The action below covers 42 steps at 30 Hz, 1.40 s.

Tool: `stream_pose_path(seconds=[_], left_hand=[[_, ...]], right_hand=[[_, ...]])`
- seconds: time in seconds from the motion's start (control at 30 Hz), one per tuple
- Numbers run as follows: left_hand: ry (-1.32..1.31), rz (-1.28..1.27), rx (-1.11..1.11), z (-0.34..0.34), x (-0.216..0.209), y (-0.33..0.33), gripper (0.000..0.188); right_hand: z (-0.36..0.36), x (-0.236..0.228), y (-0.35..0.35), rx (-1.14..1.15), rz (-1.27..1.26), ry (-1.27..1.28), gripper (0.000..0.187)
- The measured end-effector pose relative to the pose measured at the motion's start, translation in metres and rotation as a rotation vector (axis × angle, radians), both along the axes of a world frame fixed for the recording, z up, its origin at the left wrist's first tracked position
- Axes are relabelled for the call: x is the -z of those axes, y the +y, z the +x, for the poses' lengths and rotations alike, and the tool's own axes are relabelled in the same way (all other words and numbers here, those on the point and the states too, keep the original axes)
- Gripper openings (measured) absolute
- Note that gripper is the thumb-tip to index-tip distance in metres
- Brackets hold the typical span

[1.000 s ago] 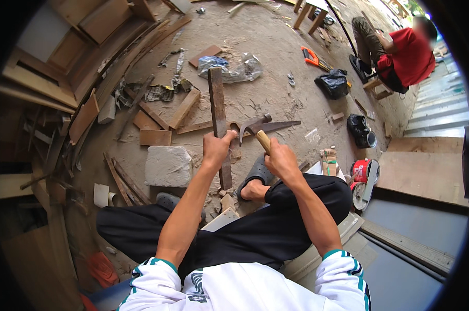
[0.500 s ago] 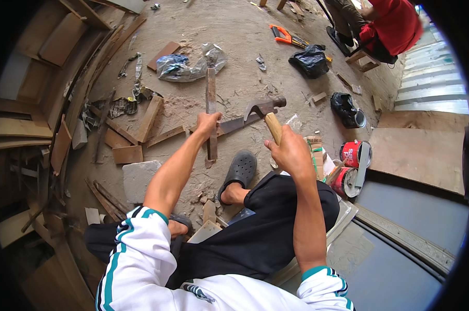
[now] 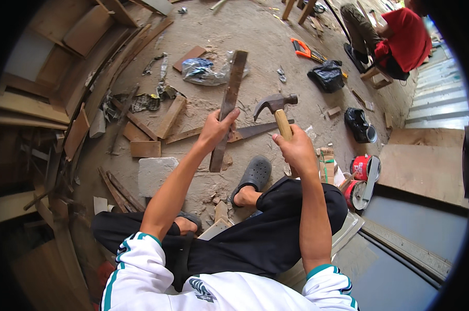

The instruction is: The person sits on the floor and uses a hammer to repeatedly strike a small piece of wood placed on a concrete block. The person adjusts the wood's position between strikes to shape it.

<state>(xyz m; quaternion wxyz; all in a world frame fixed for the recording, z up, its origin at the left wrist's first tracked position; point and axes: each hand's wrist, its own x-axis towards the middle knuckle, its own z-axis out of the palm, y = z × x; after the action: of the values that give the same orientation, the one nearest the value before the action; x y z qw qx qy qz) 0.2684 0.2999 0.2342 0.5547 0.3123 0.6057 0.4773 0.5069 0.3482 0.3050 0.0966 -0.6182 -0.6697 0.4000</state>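
My left hand is closed around the middle of a long, dark-stained wooden strip, which slants up and to the right. In my right hand is a claw hammer, gripped by its pale wooden handle. Its dark metal head is up, with the claw pointing left toward the strip. The hammer and strip are apart. Behind them on the floor lies a handsaw, its blade pointing right and its other end partly hidden by my left hand and the strip.
Wood offcuts and a pale slab lie to the left, beside stacked boards. Clear and black plastic bags and an orange-handled saw lie farther off. Red cans stand right. A seated person in red is at far right.
The wooden strip has come up toward me and tilted to the right in my left hand. The hammer has shifted slightly, its handle now more upright. The whole view has turned a little.
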Motion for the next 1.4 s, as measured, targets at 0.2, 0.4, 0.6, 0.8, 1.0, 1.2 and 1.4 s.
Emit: stream_pose_path(seconds=[0.2,0.4,0.6,0.8,1.0,1.2,1.4], left_hand=[[0.233,0.226,-0.112,0.001,-0.069,-0.065,0.036],[0.465,0.179,-0.190,-0.007,-0.104,-0.102,0.038],[0.496,0.172,-0.252,-0.016,-0.115,-0.129,0.039],[0.366,0.209,-0.354,-0.028,-0.109,-0.143,0.041],[0.406,0.169,-0.367,-0.053,-0.103,-0.164,0.037],[0.366,0.148,-0.360,-0.056,-0.095,-0.165,0.029],[0.345,0.123,-0.326,-0.069,-0.062,-0.175,0.029]], right_hand=[[-0.029,-0.035,-0.023,0.084,-0.074,0.281,0.031],[-0.054,-0.061,-0.063,0.002,-0.161,0.885,0.031],[-0.075,-0.074,-0.083,-0.109,-0.088,0.730,0.038],[-0.106,-0.087,-0.109,-0.172,-0.038,0.690,0.039],[-0.134,-0.109,-0.126,-0.347,0.222,0.531,0.046],[-0.142,-0.103,-0.131,-0.433,0.239,0.385,0.050],[-0.150,-0.095,-0.128,-0.538,0.054,0.335,0.054]])
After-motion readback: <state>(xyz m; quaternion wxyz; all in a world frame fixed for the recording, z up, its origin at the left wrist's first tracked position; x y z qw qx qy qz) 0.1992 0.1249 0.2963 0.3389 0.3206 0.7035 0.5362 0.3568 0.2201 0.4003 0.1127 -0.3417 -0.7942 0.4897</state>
